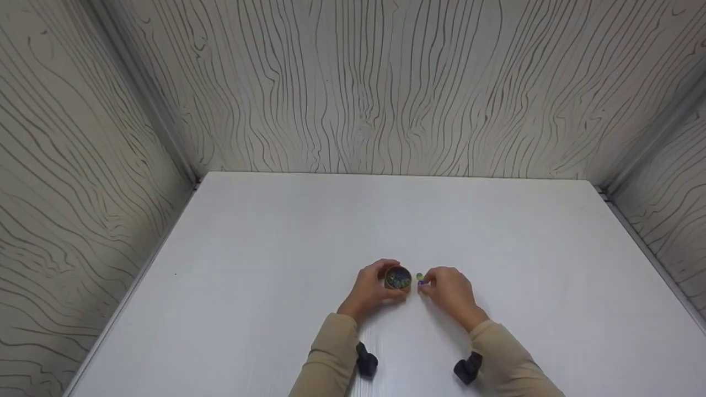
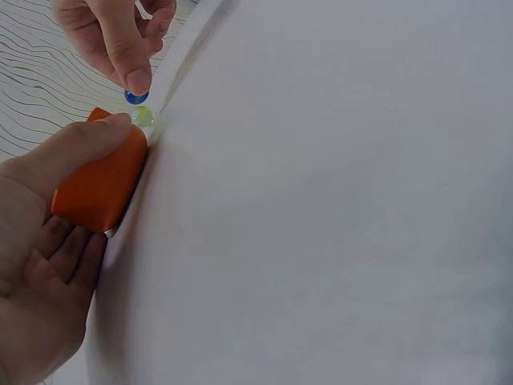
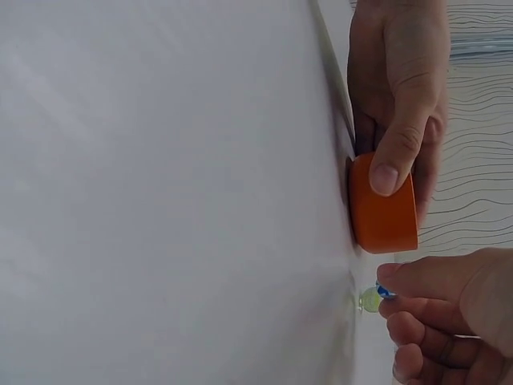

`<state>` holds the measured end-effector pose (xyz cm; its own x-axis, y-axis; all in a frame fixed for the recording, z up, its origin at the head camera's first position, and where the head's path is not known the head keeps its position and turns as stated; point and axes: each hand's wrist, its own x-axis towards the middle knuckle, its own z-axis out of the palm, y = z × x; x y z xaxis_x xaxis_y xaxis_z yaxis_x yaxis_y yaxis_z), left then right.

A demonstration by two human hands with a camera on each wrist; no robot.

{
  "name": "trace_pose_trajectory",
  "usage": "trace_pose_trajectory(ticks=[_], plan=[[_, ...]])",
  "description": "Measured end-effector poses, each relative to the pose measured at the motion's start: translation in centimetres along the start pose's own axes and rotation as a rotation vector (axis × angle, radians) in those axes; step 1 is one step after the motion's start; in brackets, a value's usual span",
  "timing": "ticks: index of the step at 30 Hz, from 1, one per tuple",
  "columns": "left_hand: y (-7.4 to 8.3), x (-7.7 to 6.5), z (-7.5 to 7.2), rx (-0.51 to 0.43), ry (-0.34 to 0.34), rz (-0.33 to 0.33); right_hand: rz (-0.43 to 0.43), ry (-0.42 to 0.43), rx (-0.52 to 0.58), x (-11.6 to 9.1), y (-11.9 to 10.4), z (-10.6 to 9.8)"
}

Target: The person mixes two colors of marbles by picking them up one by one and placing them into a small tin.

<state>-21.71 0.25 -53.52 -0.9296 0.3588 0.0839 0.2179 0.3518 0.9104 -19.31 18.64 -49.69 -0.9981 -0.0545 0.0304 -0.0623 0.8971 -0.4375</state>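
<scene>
An orange cup (image 3: 386, 223) stands upright on the white table, and its curved wall is gripped by my left hand (image 1: 368, 288) between thumb and fingers. Inside it the head view shows several dark blue and greenish marbles (image 1: 398, 279). Just right of the cup, my right hand (image 1: 451, 291) pinches a blue marble (image 3: 385, 291) between thumb and fingertip. A clear yellow-green marble (image 1: 420, 276) rests on the table beside the pinching fingertips, close to the blue one. In the left wrist view the left thumb (image 2: 96, 136) lies along the cup's side.
The white table (image 1: 276, 231) spreads around both hands. Panels with a wood-grain line pattern (image 1: 353, 88) rise behind it and at both sides. A dark wrist camera (image 1: 367, 364) sits by the left sleeve, another camera (image 1: 468, 369) by the right sleeve.
</scene>
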Motion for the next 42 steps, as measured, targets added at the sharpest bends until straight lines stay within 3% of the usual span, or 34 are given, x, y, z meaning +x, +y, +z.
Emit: trace_pose_trajectory(ticks=[21, 32, 42], plan=[[-0.1, 0.0, 0.1, -0.026, -0.004, -0.026, -0.031, 0.031, 0.010, -0.1, -0.5, -0.6], [-0.2, 0.0, 0.0, 0.005, -0.008, -0.035, -0.021, 0.026, 0.019, 0.0, -0.6, -0.7], [-0.2, -0.1, 0.0, -0.013, -0.006, -0.003, -0.039, 0.045, 0.040, 0.1, -1.0, -0.9]])
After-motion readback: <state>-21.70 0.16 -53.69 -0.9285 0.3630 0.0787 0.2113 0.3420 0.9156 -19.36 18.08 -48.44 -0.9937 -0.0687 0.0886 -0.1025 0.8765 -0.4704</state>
